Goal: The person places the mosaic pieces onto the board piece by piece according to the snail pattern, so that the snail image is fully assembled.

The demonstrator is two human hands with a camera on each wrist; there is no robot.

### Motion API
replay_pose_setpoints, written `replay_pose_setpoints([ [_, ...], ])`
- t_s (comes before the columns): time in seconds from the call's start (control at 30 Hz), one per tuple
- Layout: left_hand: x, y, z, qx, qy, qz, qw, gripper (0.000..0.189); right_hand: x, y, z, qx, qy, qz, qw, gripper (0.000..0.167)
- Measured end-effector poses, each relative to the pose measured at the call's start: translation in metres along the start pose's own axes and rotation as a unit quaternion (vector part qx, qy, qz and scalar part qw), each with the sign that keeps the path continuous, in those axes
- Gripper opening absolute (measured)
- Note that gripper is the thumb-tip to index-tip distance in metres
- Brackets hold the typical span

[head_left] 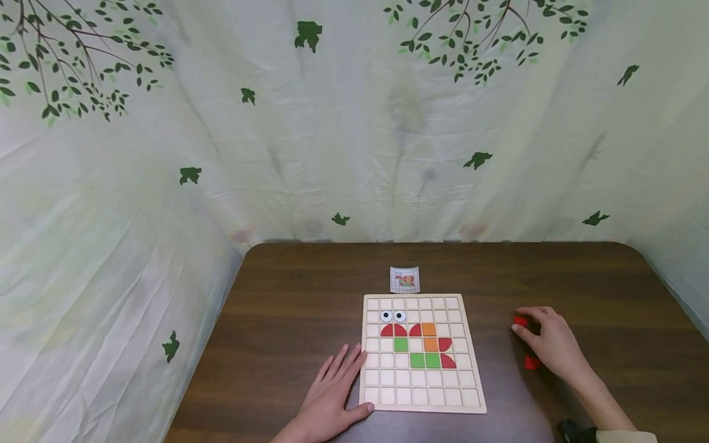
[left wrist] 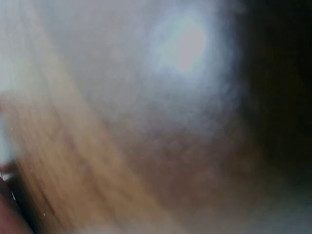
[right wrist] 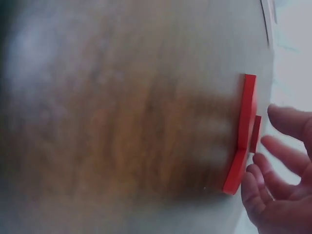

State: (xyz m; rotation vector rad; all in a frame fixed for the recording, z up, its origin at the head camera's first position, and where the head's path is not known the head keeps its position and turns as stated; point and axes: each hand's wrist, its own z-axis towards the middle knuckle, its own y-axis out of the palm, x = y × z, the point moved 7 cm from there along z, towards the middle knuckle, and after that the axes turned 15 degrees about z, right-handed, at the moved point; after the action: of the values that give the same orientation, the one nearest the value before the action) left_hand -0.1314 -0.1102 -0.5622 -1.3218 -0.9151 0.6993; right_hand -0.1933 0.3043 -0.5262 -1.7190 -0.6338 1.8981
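Observation:
A pale square-grid board point(head_left: 410, 394) lies on the table, bearing two eye tiles point(head_left: 392, 316), several red curved tiles point(head_left: 445, 344), green tiles point(head_left: 425, 360) and orange tiles point(head_left: 429, 337). My left hand point(head_left: 332, 397) rests flat at the board's left edge, fingers spread, thumb at the lower corner. Right of the board, my right hand point(head_left: 548, 341) reaches around a red piece point(head_left: 520, 321). Another red piece point(head_left: 532, 362) lies under its wrist side. In the right wrist view, thumb and fingers are bent and apart beside red pieces point(right wrist: 247, 112); no piece shows between them.
A small printed picture card point(head_left: 405, 280) lies just beyond the board's far edge. The brown wooden table point(head_left: 310, 295) ends at a pale curtain point(head_left: 354, 123) with leaf prints. The left wrist view shows only blurred tabletop with a bright reflection.

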Motion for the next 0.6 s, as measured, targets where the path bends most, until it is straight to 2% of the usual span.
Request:
replay_pose_setpoints([
  [0.2, -0.0018, 0.0035, 0.0008, -0.028, -0.01, 0.004, 0.9996, 0.089, 0.0017, -0.0005, 0.0001, 0.015, 0.01, -0.018, 0.9997, 0.036],
  [0.4, -0.0015, 0.0026, 0.0005, -0.031, -0.012, 0.0, 0.9994, 0.089, 0.0, -0.0011, 0.002, 0.016, 0.005, -0.014, 0.9998, 0.026],
  [0.6, -0.001, 0.001, 0.0007, -0.027, -0.013, -0.001, 0.9995, 0.088, -0.0005, 0.0015, 0.0052, 0.015, 0.008, -0.005, 0.9998, 0.024],
])
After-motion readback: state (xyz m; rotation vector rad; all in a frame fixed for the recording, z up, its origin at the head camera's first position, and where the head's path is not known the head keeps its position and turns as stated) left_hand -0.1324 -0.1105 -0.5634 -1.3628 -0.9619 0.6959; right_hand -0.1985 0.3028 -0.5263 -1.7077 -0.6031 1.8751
